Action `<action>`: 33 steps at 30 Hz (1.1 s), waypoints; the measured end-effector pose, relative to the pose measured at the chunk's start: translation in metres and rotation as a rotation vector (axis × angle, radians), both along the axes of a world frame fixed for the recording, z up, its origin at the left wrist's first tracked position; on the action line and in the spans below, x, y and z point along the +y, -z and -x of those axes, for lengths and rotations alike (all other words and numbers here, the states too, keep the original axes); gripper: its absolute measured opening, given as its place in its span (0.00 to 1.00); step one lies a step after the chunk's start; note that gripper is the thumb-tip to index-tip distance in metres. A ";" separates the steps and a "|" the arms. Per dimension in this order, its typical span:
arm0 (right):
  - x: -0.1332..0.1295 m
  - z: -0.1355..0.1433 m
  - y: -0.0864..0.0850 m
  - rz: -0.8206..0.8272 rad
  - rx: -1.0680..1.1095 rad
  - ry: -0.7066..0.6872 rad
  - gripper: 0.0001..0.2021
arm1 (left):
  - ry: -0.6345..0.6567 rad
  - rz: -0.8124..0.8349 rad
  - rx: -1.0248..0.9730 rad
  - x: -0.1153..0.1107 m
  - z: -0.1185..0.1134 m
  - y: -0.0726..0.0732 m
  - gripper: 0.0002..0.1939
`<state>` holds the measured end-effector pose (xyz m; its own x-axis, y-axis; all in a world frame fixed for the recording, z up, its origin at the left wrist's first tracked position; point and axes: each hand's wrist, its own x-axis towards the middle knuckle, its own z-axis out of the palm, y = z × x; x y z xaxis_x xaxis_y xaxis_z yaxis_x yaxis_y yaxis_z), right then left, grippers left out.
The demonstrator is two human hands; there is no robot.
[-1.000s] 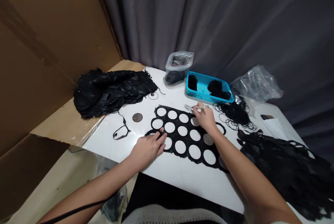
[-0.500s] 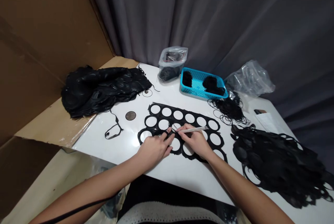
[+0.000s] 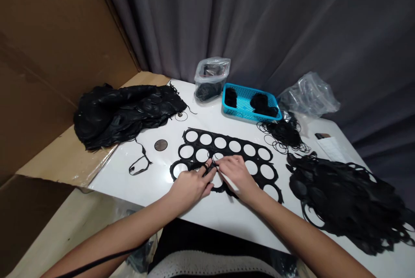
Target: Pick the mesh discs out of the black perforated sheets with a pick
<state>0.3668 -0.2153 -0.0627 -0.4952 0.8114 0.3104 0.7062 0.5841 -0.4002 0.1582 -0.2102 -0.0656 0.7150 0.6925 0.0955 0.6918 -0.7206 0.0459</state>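
Note:
A flat black rubber sheet with rows of round holes lies on the white table. My left hand rests on it, fingers stretched out, and thin black loops show around its fingertips. Beside it, my right hand has its fingertips together at a thin black rubber ring over a hole in the middle row. A slim, pale, flat tool lies under the right palm, pointing back toward me; its tip is hidden, and so is how firmly the fingers grip the ring.
Black rubber sheets are heaped at the left, and holed scraps at the right. Behind stand a blue basket of black rings, a clear bag and loose rings. A dark disc and a torn scrap lie leftward.
My right hand has turned over the sheet, and the pale tool has swung from pointing up-right to lying under the palm. The fingertips have come to the ring. My left hand stays in place.

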 end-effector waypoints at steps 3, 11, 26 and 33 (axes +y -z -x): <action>0.012 -0.006 -0.001 -0.085 -0.139 0.008 0.12 | 0.004 -0.020 0.028 -0.001 0.000 0.001 0.24; 0.084 -0.073 -0.009 -0.006 0.028 0.663 0.06 | -0.004 -0.032 0.048 0.001 0.001 -0.007 0.23; -0.041 0.001 -0.014 0.489 0.403 0.204 0.07 | -0.038 -0.112 -0.005 -0.064 0.006 -0.004 0.19; -0.047 0.004 -0.006 0.442 0.384 0.174 0.07 | -0.045 -0.105 -0.006 -0.067 0.007 -0.004 0.18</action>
<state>0.3626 -0.2628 -0.0562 -0.2635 0.9631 0.0555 0.5337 0.1935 -0.8232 0.1515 -0.2774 -0.0619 0.6827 0.7099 0.1733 0.7234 -0.6900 -0.0235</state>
